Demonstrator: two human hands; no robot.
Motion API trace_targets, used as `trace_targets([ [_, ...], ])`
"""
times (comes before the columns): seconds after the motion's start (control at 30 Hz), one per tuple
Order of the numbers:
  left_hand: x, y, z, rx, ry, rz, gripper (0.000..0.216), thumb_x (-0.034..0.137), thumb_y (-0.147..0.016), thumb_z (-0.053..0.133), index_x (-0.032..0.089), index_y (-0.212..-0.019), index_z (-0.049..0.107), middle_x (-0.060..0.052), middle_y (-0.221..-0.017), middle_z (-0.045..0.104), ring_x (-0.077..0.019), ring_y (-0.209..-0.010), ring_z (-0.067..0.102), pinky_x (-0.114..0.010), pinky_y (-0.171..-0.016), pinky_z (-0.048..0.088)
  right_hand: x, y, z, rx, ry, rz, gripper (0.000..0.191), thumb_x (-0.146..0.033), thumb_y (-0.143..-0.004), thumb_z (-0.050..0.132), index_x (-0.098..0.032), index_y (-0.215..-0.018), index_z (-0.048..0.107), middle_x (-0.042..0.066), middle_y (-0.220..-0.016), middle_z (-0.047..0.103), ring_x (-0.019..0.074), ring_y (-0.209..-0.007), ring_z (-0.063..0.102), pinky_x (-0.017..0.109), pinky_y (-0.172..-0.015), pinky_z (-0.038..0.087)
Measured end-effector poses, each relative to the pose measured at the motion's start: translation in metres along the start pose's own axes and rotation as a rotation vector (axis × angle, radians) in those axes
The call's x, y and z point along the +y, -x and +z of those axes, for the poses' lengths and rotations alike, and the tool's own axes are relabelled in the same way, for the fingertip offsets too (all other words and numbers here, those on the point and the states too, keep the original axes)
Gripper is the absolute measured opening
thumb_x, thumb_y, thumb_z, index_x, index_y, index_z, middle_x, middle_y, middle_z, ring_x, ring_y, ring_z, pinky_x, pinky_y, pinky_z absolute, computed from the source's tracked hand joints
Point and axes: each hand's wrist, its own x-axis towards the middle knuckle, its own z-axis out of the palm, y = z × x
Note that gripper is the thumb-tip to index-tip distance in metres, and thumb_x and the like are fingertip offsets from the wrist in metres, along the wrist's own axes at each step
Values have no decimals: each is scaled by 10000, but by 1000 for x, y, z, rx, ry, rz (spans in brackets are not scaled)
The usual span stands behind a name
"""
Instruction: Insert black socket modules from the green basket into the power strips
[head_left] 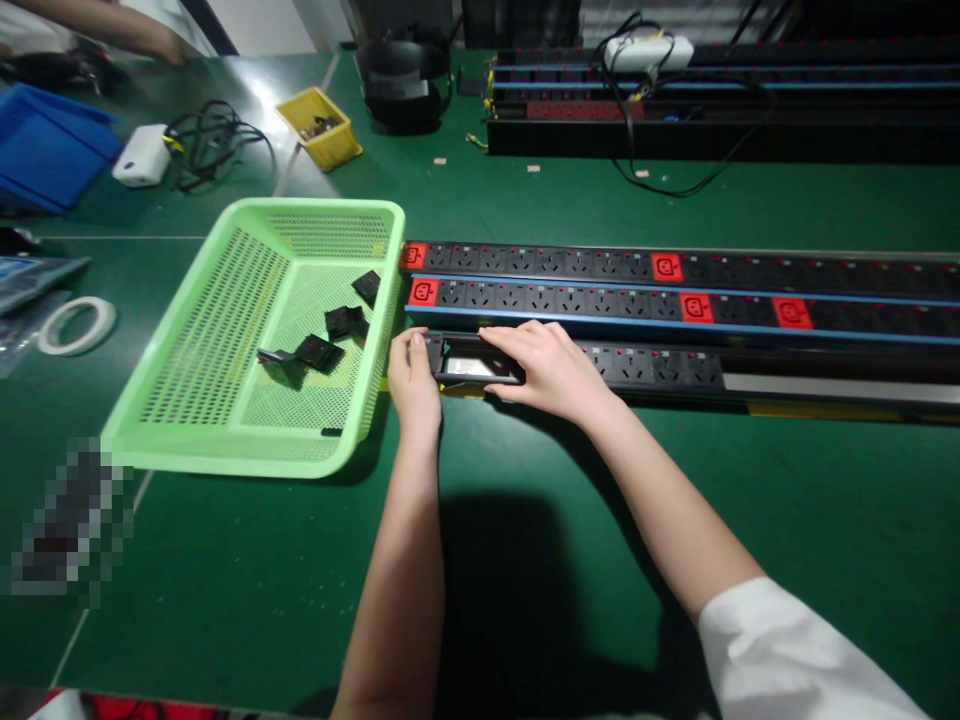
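The nearest power strip (660, 368) lies lengthwise on the green table, with black socket modules along part of it. My left hand (415, 385) grips its left end, thumb on top of the end socket. Further right, my right hand (551, 370) is closed across the strip, fingers on the far side and thumb on the near side; what lies under the palm is hidden. Between my hands a gap in the row shows the pale inside of the channel. Beside my left hand stands a light green basket (319, 208) holding several loose black socket modules (319, 352).
Two more power strips (570, 298) with red sockets lie just behind. Further back are black strips (720, 140) with a white adapter (649, 53) and cables. A yellow bin (330, 145), blue bin (52, 150) and tape roll (77, 327) stand left. Another person's arm (127, 28) shows top left.
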Motion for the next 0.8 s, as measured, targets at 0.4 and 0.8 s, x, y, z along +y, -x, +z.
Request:
trace_targets([
  [0.4,0,3,-7,-113,-116,139,450,468,-989,476,191,-1273,689,-118,-1304,657,-233,-1243,588,-386,-1120,410,1,0,1,-1,-6,2,708,-348,-840,761,-206,-1482,499,101,-1479,579,299,-1267,551,465,-1037,412],
  [0.8,0,13,0,-156,-77,93,385,500,-839,701,216,-926,456,4,-881,474,-140,-786,496,-288,-776,428,0,1,1,14,13,-4,698,-345,-844,751,-190,-1472,488,106,-1481,573,296,-1312,542,458,-1046,423],
])
